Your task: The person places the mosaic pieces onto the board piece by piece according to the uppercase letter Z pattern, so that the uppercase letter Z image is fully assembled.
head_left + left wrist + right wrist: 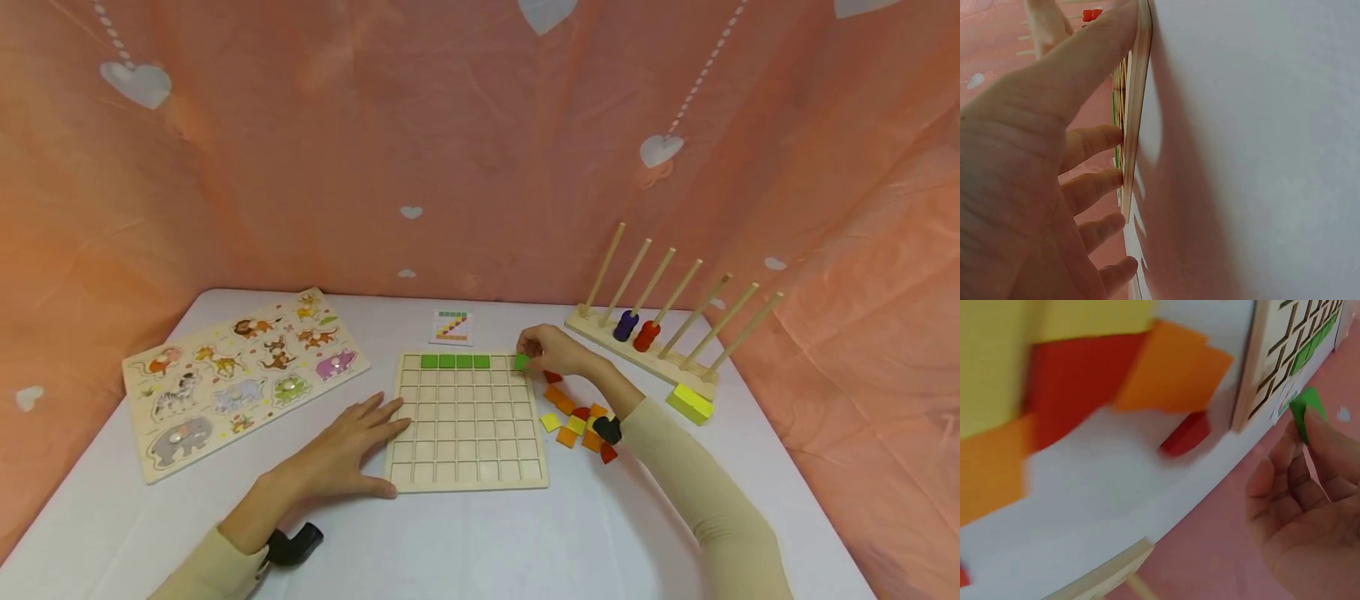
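A wooden grid board (pixel 467 433) lies on the white table, with several green square tiles (pixel 455 362) set along its far row. My right hand (pixel 558 350) is at the board's far right corner and pinches a green tile (pixel 1307 407) between thumb and fingers; in the right wrist view that tile is tilted and apart from the board. My left hand (pixel 352 450) rests at the board's left edge, fingers spread and straight, fingertips on the rim. In the left wrist view, the thumb and fingers (pixel 1094 140) touch the side of the board.
Loose orange, yellow and red pieces (pixel 576 425) lie right of the board. A small pattern card (pixel 452 328) is behind it. On the left is an animal puzzle (pixel 247 375); at the back right stand a peg rack (pixel 600 329) and a yellow block (pixel 690 404).
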Demonstrator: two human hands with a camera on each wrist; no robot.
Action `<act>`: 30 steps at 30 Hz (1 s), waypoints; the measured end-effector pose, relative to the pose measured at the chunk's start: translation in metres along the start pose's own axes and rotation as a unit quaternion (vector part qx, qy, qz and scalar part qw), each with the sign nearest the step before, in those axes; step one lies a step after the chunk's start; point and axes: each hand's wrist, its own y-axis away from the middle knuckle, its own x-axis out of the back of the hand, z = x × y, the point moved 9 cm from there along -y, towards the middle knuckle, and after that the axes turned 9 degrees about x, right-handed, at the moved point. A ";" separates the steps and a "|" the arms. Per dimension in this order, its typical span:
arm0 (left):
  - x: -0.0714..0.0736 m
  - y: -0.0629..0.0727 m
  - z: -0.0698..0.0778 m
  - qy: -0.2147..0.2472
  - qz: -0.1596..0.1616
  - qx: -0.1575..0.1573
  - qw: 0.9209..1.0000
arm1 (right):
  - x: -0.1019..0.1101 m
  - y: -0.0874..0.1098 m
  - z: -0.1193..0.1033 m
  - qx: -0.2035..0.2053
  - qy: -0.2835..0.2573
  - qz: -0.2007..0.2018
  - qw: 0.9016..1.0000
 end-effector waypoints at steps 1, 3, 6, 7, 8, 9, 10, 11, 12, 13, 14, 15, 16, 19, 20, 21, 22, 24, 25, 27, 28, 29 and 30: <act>0.000 0.000 0.000 0.000 0.001 0.000 1.000 | -0.002 -0.005 -0.002 -0.006 0.000 0.000 1.000; 0.000 0.001 0.000 -0.001 0.001 0.000 1.000 | -0.008 -0.014 -0.004 -0.014 0.006 0.000 1.000; 0.000 0.002 0.000 0.000 0.003 -0.004 1.000 | -0.014 -0.024 -0.006 -0.027 0.024 0.001 0.999; 0.000 0.001 0.000 -0.001 0.004 -0.005 1.000 | -0.015 -0.026 -0.007 -0.031 0.031 0.002 0.999; -0.001 0.001 0.000 -0.001 0.004 -0.006 1.000 | -0.015 -0.028 -0.007 -0.034 0.040 0.006 0.999; -0.001 0.001 0.000 -0.001 0.005 -0.007 1.000 | -0.015 -0.030 -0.007 -0.038 0.048 0.010 0.998; -0.001 0.000 0.000 0.000 0.005 -0.008 1.000 | -0.015 -0.031 -0.006 -0.043 0.056 0.012 0.997; -0.001 0.000 0.000 0.000 0.005 -0.008 1.000 | -0.015 -0.033 -0.005 -0.047 0.062 0.013 0.997; -0.001 0.000 0.000 0.000 0.005 -0.008 1.000 | -0.015 -0.034 -0.005 -0.051 0.068 0.015 0.996; -0.001 -0.001 0.000 0.000 0.006 -0.008 1.000 | -0.015 -0.035 -0.004 -0.051 0.075 0.016 0.996; -0.001 -0.001 0.000 0.000 0.006 -0.008 1.000 | -0.015 -0.035 -0.003 -0.054 0.080 0.016 0.995; -0.001 -0.001 0.000 0.000 0.007 -0.008 1.000 | -0.015 -0.036 -0.003 -0.053 0.082 0.016 0.995; -0.001 -0.001 0.000 0.001 0.007 -0.008 1.000 | -0.016 -0.036 -0.002 -0.053 0.083 0.014 0.995; -0.001 -0.001 0.001 0.000 0.010 -0.010 1.000 | -0.018 -0.038 -0.001 -0.051 0.087 0.011 0.995; 0.000 -0.001 0.001 0.001 0.012 -0.012 1.000 | -0.018 -0.038 -0.001 -0.050 0.087 0.011 0.995; 0.000 -0.001 0.001 0.000 0.013 -0.013 1.000 | -0.018 -0.038 -0.001 -0.049 0.090 0.012 0.995; 0.001 -0.001 0.002 -0.001 0.014 -0.014 1.000 | -0.017 -0.038 -0.001 -0.048 0.092 0.013 0.995; 0.001 -0.001 0.002 -0.002 0.015 -0.015 1.000 | -0.016 -0.038 -0.001 -0.050 0.096 0.016 0.994; 0.001 -0.001 0.002 -0.002 0.015 -0.014 1.000 | -0.016 -0.038 -0.001 -0.050 0.097 0.016 0.994; 0.001 -0.001 0.002 -0.003 0.013 -0.012 1.000 | -0.015 -0.038 0.000 -0.056 0.099 0.016 0.993; 0.001 -0.001 0.002 -0.003 0.011 -0.011 1.000 | -0.016 -0.037 0.000 -0.059 0.099 0.015 0.993; 0.001 -0.001 0.001 -0.002 0.010 -0.009 1.000 | -0.016 -0.037 0.001 -0.062 0.098 0.015 0.993; 0.000 -0.001 0.001 -0.001 0.008 -0.008 1.000 | -0.016 -0.037 0.001 -0.063 0.099 0.015 0.993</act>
